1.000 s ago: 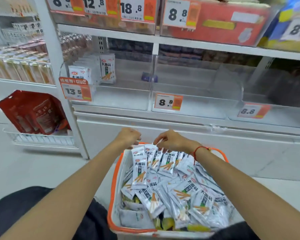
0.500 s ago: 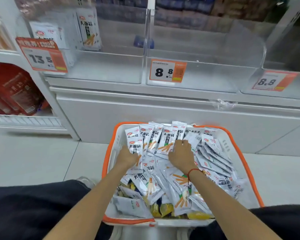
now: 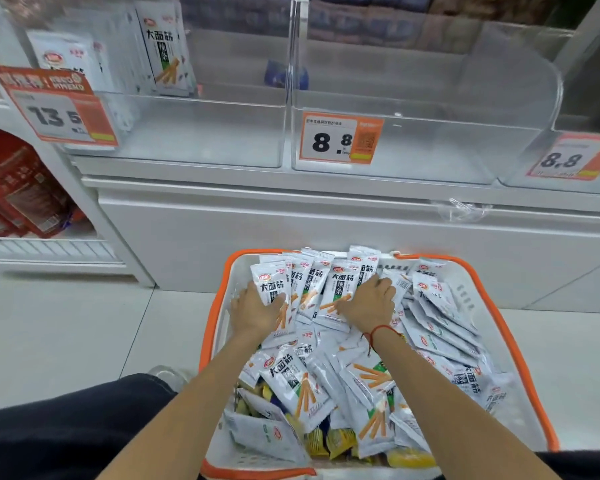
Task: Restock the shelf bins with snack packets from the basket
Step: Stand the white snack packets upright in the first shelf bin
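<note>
A white basket with an orange rim sits on the floor in front of me, heaped with white snack packets. At its far end a fanned row of upright packets stands between my hands. My left hand grips the left end of that row, thumb over the front packet. My right hand grips the right end, fingers curled over the packets. Above, the left clear shelf bin holds a few of the same packets at its back left. The middle bin holds none.
Orange price tags hang on the bins: 13.5, 8.8 and 8.8. Red packets hang on a rack at left. A few yellow packets lie at the basket's near end. My dark trouser leg is lower left.
The view has dropped toward the basket. My hands went from the basket's far rim down onto the packets and closed in on both ends of the fanned row.
</note>
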{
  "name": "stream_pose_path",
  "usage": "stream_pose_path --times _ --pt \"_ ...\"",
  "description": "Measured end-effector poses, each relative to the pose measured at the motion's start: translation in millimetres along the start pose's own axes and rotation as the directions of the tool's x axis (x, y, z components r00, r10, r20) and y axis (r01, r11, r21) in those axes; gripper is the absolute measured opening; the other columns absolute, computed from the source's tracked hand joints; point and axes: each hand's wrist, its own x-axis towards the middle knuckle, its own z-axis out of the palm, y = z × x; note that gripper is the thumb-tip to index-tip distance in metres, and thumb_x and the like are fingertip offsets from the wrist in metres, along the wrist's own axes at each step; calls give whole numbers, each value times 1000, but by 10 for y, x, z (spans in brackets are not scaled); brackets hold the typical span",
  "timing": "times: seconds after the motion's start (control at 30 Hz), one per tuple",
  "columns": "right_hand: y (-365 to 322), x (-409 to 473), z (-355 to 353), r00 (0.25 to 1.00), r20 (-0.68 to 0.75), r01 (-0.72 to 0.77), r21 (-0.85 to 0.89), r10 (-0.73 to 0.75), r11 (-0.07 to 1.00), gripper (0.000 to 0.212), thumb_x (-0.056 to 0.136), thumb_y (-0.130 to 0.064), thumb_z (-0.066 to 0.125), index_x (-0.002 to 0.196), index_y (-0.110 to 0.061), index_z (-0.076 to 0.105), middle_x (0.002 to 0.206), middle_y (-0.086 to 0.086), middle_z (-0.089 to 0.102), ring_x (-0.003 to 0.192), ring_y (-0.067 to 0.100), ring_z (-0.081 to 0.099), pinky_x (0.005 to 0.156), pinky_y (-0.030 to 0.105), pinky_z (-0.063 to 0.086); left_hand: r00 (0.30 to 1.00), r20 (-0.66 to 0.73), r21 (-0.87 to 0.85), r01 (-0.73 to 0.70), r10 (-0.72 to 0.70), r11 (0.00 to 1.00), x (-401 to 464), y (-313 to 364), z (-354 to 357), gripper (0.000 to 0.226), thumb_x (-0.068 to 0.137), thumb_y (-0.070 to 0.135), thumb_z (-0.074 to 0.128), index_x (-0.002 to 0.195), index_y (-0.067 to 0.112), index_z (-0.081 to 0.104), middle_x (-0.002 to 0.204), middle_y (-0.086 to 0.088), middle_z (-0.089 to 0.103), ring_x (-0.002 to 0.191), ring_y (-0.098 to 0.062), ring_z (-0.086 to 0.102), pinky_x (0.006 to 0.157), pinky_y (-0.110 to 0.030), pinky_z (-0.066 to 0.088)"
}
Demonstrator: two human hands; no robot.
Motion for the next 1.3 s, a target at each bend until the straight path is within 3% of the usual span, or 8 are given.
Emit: stream_pose_path --times 0.2,0.37,0.53,0.67,0.93,1.03,1.13,1.3 --pt "-3 -21 -27 999 24 -33 45 32 998 67 80 -23 71 131 -4 32 129 15 36 121 31 37 96 37 40 997 10 -84 81 -81 993 -142 244 -116 62 99 31 48 143 -2 19 136 -19 49 123 -36 49 95 -41 41" --pt "63 -71 -71 990 101 93 100 -103 991 47 88 -13 59 128 -5 36 103 10 55 98 28 55 74 34 47 964 248 -503 209 -92 838 -7 99 -200 96 64 52 74 144 19 33 144 -7 46 127 -30 48 101 -50 43" --pt "226 -115 -236 977 143 131 179 -157 975 18 91 -23 57 89 -13 43 79 3 53 77 24 52 69 32 44 866 496 -541 359 -56 761 -304 132 -353 23 97 26 54 118 19 55 116 -9 64 100 -24 61 73 -32 51" --pt "211 -201 -394 950 145 191 433 -277 881 40 97 -20 49 132 -5 36 102 16 64 88 30 63 75 35 50 873 488 -559 329 -19 762 -420 165 -500 31 97 33 51 123 16 57 99 -5 68 86 -19 61 70 -32 49" --pt "-130 -570 -787 667 559 -71 706 -493 704 16 93 -17 58 109 -13 61 103 7 70 86 18 67 74 25 56 940 342 -551 218 -20 806 -517 99 -587 66 85 47 65 139 18 42 134 -5 57 114 -25 59 94 -38 48" --pt "-245 -676 -641 737 517 29 620 -436 784 26 93 -20 59 114 -5 59 103 7 69 81 14 65 73 26 57 943 333 -579 208 -5 788 -349 -11 -405 87 70 69 60 143 27 40 144 1 47 129 -26 48 108 -50 37" --pt "-310 -728 -461 860 397 -16 649 -320 761 46 89 -21 66 129 -4 52 112 13 66 89 19 66 75 30 58 934 356 -605 247 -20 757 -634 235 -489 56 90 60 38 133 25 52 142 2 49 129 -21 46 113 -45 29" --pt "-316 -845 -265 916 219 120 652 -337 749 50 80 -34 74 124 -13 60 93 5 67 91 25 67 85 45 55 891 455 -583 301 -4 755 -709 281 -452 39 95 43 44 115 15 63 93 -7 73 86 -20 67 81 -32 51"
